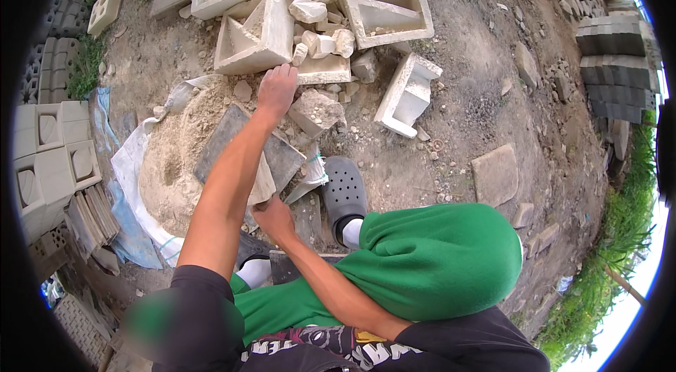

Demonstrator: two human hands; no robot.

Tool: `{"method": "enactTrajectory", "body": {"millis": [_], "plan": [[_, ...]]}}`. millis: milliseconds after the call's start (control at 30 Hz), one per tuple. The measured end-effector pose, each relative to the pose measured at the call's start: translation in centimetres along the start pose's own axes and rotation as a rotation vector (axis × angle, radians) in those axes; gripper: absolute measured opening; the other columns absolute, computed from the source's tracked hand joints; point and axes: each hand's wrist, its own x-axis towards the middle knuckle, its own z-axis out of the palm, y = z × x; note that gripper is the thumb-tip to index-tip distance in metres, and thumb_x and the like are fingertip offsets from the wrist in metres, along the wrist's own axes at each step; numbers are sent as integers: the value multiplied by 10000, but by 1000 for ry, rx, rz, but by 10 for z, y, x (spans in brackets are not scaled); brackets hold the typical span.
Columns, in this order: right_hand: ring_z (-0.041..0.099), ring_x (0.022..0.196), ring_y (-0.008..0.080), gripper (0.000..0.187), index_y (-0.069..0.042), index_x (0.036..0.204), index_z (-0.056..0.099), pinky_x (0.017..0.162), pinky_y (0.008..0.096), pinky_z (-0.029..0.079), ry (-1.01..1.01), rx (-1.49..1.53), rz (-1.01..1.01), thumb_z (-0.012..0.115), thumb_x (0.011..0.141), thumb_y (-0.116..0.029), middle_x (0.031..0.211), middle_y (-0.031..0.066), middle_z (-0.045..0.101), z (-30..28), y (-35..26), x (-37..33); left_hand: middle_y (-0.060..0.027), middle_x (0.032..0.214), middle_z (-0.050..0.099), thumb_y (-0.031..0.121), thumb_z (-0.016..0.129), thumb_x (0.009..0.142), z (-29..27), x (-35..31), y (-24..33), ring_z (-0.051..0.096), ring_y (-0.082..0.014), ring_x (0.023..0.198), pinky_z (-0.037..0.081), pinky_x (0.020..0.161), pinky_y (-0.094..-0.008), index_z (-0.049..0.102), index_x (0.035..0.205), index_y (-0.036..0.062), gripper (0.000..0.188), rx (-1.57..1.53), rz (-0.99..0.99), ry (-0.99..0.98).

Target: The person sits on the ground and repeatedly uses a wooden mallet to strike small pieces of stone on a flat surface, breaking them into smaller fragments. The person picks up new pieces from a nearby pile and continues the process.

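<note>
My left hand (277, 88) reaches forward, its fingers curled at the lower corner of a pale cast hollow block (273, 37) with a slanted inner wall. A flat-edged pale piece (324, 72) lies just right of those fingers. Closer to me, my right hand (274, 220) is closed at the near end of a pale, thick, block-shaped piece (263, 187), partly hidden under my left forearm; whether it is wood or stone I cannot tell. That piece rests over a dark flat slab (282, 160), beside a heap of sandy powder (169, 168) on a white sack (130, 157).
More broken hollow blocks (387, 9) and rubble lie ahead. A loose white block (408, 96) and a flat stone (495, 175) are to the right. Stacked blocks stand at left (49, 160) and far right (611, 69). My grey clog (345, 189) is beside the slab.
</note>
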Motion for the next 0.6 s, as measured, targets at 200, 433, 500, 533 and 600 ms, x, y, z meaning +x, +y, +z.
{"method": "enactTrajectory", "body": {"millis": [200,433,500,533,600], "plan": [[661,1034,420,511,42,1145,611,875,478,527,7,43,-51,733,796,-310,1035,263,702,3,3,0,-96,898,587,135,586,869,-7,0,0,624,-274,873,510,771,-411,584,879,70,65,-87,-31,-9],[649,1027,450,502,37,1145,610,874,497,523,24,65,-28,724,815,-324,1030,279,694,17,6,2,-130,1013,624,245,673,877,-34,8,10,637,-344,984,533,806,-465,610,1077,36,296,-276,-271,-169],[645,1026,458,505,37,1142,607,876,504,519,39,64,-41,724,817,-332,1030,285,691,16,4,-1,-144,1067,621,227,673,882,-36,18,14,638,-366,995,532,811,-477,593,1130,26,329,-304,-310,-189],[643,1025,462,507,36,1141,606,877,508,516,51,66,-47,723,819,-337,1029,289,689,14,1,-2,-151,1093,619,218,673,885,-37,26,17,639,-376,1001,531,814,-483,584,1157,22,347,-320,-324,-198],[640,1028,466,511,36,1137,605,880,513,512,59,100,-64,724,819,-346,1030,297,686,16,4,-2,-168,1139,608,196,679,880,-37,40,25,643,-391,996,533,822,-483,559,1198,22,381,-347,-281,-96]]}}
